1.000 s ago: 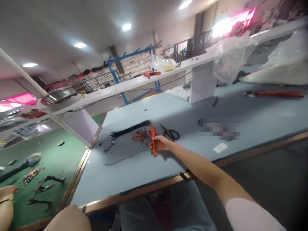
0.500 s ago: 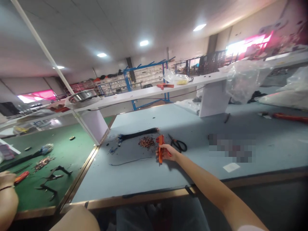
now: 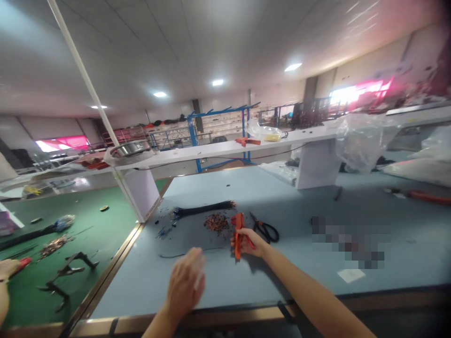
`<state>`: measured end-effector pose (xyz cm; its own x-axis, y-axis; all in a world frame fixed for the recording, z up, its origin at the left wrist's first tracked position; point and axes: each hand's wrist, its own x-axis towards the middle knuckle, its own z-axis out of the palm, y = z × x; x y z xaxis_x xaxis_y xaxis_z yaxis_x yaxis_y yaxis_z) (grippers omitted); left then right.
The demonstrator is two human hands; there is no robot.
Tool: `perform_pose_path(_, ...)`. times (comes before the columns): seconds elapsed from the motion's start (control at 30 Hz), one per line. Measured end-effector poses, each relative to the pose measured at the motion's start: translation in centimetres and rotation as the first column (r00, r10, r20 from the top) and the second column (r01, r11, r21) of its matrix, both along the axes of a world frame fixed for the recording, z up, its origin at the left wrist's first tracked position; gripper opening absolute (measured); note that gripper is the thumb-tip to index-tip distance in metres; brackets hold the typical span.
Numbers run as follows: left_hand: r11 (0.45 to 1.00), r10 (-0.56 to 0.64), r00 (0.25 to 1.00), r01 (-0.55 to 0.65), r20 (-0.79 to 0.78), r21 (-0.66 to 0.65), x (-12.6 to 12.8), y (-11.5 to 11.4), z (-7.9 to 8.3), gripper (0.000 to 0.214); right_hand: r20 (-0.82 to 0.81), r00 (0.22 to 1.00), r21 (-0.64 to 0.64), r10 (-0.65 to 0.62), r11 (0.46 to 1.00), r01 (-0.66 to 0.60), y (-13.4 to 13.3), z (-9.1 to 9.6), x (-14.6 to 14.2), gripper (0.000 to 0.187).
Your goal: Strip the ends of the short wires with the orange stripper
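Note:
My right hand (image 3: 252, 243) is closed round an orange wire stripper (image 3: 238, 234), held upright over the grey-blue table. My left hand (image 3: 186, 281) is above the table's near part, its loosely extended fingers slightly blurred, with nothing visible in them. Just beyond its fingertips lies a single thin black wire (image 3: 172, 256), partly hidden behind the hand. Past the stripper, a heap of short copper-coloured scraps (image 3: 216, 223) lies in front of a bundle of black wires (image 3: 204, 208). Black-handled scissors (image 3: 266, 230) rest right of the stripper.
Small blue bits (image 3: 164, 232) lie left of the scrap heap. A white shelf (image 3: 211, 149) runs along the back, bearing another orange tool (image 3: 247, 141) and a metal bowl (image 3: 133, 148). On the green table (image 3: 105, 234) at left, a co-worker's hand (image 3: 9, 268) holds a red-handled tool.
My left hand has come up from below the table edge to over the table. My right hand keeps its hold on the wire stripper. The view has tilted up slightly.

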<state>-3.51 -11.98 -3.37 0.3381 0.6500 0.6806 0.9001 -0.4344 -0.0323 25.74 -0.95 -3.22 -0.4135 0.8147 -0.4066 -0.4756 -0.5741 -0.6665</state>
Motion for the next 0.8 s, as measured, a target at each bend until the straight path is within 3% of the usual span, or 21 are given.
perform_pose_path(0.07,0.985,0.138,0.986,-0.127,0.090,-0.118,-1.6,2.7,-1.7,0.040,0.008,1.000,-0.003,-0.004,1.000,0.004,0.0,0.1,0.0,0.024)
perform_pose_path(0.13,0.933,0.304,0.931,-0.247,0.205,-0.262,-2.8,4.6,-3.2,0.050,0.018,1.000,-0.007,-0.008,1.000,0.008,0.0,0.1,-0.1,0.028)
perform_pose_path(0.23,0.913,0.329,0.901,-0.227,0.284,-0.338,-3.4,5.4,-4.8,0.052,0.026,1.000,-0.009,-0.015,1.000,0.016,0.1,0.0,-0.1,0.032)
perform_pose_path(0.5,0.925,0.193,0.972,-0.135,0.131,-0.354,-3.6,5.5,-6.4,0.037,0.044,0.999,0.015,-0.009,1.000,0.009,0.4,-0.2,-0.3,0.037)
perform_pose_path(0.63,0.921,0.200,0.975,-0.153,0.097,-0.359,-3.6,5.5,-6.2,0.039,0.042,0.999,0.032,-0.001,0.999,0.000,0.3,0.1,-0.2,0.033)
perform_pose_path(0.8,0.919,0.227,0.972,-0.196,0.052,-0.342,-2.2,3.5,-3.9,0.040,0.017,1.000,0.007,0.008,1.000,-0.008,-0.1,0.4,0.1,0.024)
